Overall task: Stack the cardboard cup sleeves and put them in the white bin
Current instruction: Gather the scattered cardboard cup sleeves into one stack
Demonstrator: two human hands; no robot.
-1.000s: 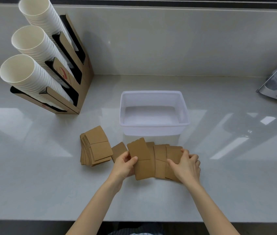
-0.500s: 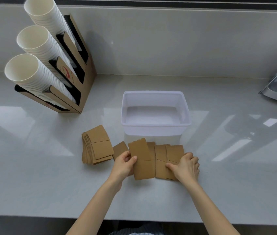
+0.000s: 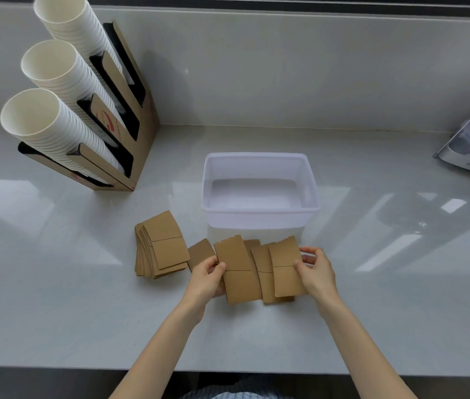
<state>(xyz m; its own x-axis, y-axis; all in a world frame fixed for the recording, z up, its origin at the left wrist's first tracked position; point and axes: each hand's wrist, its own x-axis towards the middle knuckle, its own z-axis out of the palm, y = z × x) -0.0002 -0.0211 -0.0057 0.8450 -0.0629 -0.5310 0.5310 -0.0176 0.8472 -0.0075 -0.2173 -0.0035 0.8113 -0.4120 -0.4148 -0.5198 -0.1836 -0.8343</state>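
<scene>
Sleeves (image 3: 259, 272) fanned between hands, touching bin (image 3: 259, 221).

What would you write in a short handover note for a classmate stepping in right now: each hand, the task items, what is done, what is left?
Left hand: gripping a flat brown cardboard cup sleeve.
Right hand: gripping the right end of the fanned brown sleeves.
Second sleeve pile: left, on the counter.
White plastic bin: behind, nothing inside.
Done: sleeves partly gathered.
Left: square both piles, combine, place in bin.
</scene>
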